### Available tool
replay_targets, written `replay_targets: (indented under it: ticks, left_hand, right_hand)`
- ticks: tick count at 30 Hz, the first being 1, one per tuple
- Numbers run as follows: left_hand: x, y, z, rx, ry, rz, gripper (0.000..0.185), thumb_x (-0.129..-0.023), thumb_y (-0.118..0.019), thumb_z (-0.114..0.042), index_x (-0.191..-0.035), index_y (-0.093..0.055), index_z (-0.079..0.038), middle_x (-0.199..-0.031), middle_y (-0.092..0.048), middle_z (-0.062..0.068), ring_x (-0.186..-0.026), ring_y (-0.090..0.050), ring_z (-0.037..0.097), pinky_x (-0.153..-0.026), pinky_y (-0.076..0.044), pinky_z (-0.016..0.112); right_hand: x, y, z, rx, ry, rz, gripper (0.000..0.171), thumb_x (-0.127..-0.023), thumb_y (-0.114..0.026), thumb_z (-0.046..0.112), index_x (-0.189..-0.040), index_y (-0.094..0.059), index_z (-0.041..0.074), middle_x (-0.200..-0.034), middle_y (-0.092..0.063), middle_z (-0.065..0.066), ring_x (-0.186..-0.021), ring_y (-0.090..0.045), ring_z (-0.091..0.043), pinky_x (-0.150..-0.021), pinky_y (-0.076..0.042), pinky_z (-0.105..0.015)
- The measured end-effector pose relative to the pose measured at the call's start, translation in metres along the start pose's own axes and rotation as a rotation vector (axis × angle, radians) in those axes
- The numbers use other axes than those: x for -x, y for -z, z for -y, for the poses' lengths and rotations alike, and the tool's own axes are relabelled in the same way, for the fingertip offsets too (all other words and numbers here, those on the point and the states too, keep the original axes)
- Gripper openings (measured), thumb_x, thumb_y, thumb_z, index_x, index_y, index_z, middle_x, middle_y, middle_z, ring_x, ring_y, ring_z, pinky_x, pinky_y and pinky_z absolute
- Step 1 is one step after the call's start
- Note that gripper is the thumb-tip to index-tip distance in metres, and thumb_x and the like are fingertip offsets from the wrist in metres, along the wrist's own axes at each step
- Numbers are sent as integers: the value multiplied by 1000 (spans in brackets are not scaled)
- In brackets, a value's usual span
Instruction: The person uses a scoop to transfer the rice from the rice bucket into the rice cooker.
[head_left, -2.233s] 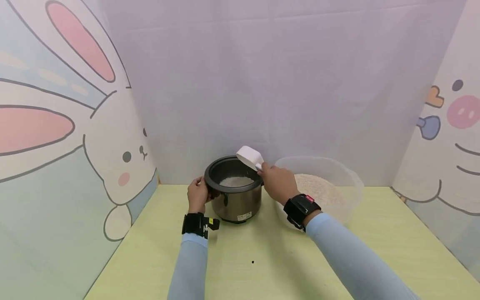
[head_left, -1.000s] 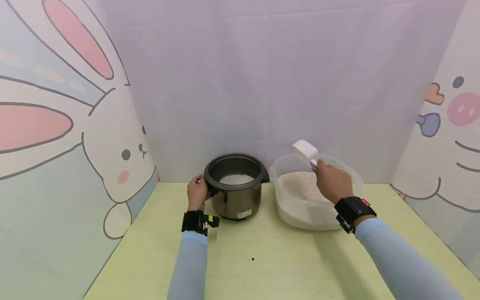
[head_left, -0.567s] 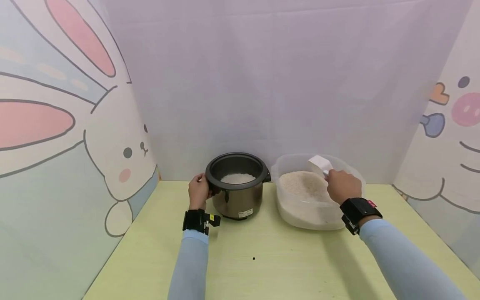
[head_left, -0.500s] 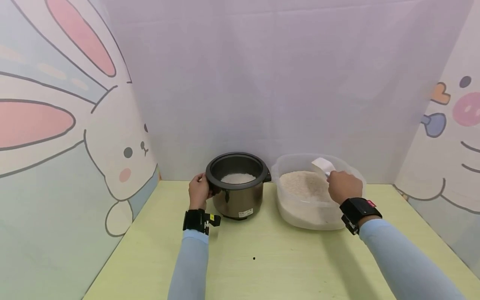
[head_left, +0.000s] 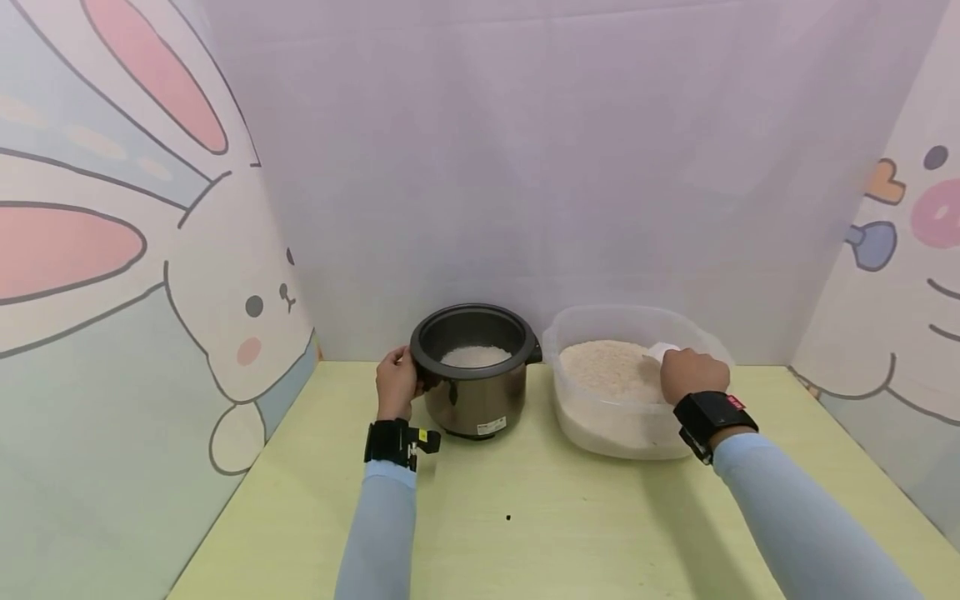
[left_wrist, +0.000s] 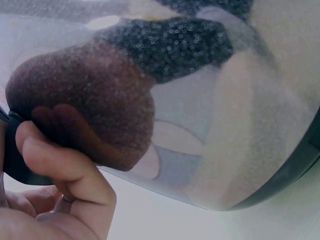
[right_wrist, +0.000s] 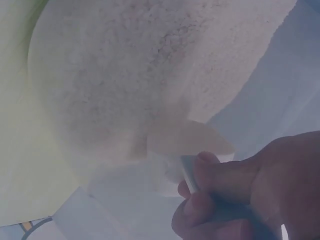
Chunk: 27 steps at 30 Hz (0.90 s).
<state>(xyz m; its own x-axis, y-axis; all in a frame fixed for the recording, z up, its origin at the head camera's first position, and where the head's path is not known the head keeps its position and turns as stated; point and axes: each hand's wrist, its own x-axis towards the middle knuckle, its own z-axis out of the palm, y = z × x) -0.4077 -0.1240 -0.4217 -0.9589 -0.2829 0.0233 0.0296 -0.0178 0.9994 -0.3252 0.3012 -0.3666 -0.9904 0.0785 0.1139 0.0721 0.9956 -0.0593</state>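
A dark metal rice cooker pot (head_left: 474,392) with some white rice inside stands on the yellow-green table. My left hand (head_left: 395,383) grips its left rim handle; in the left wrist view the fingers (left_wrist: 65,170) curl under the pot's shiny wall (left_wrist: 200,115). To the right sits a clear plastic tub (head_left: 600,425) heaped with raw rice (head_left: 603,367). My right hand (head_left: 690,372) holds a white scoop (head_left: 663,351) by its handle, lowered into the tub. In the right wrist view the scoop (right_wrist: 187,142) dips into the rice (right_wrist: 140,75), its handle pinched by my fingers (right_wrist: 220,172).
The table (head_left: 525,533) is boxed in by a plain lilac back wall and side panels with cartoon drawings, a rabbit (head_left: 240,333) on the left. A tiny dark speck (head_left: 507,517) lies on the tabletop in front of the pot.
My right hand carried the scoop from above the pot rightward to the tub, then lowered it into the rice. The left hand stayed on the pot's rim.
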Motion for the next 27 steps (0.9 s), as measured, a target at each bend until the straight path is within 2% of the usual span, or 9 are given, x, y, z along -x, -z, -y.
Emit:
replay_targets:
  ticks: [4,11,16,20,24,27]
  left_hand:
    - [0,0,1,4,-2,0,39,-108,-53,-34,-132,-64,-6,-92,-56,8,-56,-55,10,-51,-52,23]
    - [1,0,0,7,-2,-3,39,-107,-54,-35,-132,-65,-6,-92,-56,8,-55,-54,10,-50,-51,22]
    - [1,-1,-1,2,-3,-10,38,-107,-54,-34,-131,-65,-6,-91,-57,8,-54,-54,10,-49,-51,22]
    - [0,-2,0,2,-2,-14,38,-107,-54,-34,-131,-65,-6,-91,-57,8,-54,-54,10,-48,-51,22]
    - [-2,-2,0,5,2,-12,39,-107,-55,-34,-131,-65,-6,-91,-56,7,-54,-54,10,-49,-51,22]
    - [-3,-2,1,4,5,-13,39,-107,-55,-35,-131,-65,-6,-92,-56,7,-55,-54,10,-49,-51,22]
  right_hand:
    - [-4,-5,-3,5,33,51,29,-100,-48,0,-77,-65,1,-62,-58,-10,-55,-56,-28,-50,-45,-43]
    - [-6,-9,-10,-69,66,143,34,-100,-45,-1,-70,-58,7,-58,-37,-1,-54,-36,-18,-50,-32,-35]
    - [-8,-10,-11,-89,72,158,35,-100,-45,0,-68,-58,8,-59,-36,0,-54,-35,-17,-50,-32,-34]
    - [-14,-13,-15,-136,94,218,31,-101,-49,7,-71,-57,8,-61,-40,0,-56,-40,-17,-52,-35,-33]
    - [-20,-17,-20,-177,157,283,32,-103,-53,13,-70,-53,11,-63,-35,2,-56,-37,-15,-57,-35,-32]
    - [-23,-19,-22,-188,216,292,36,-102,-52,12,-67,-47,14,-63,-32,3,-57,-33,-14,-58,-33,-32]
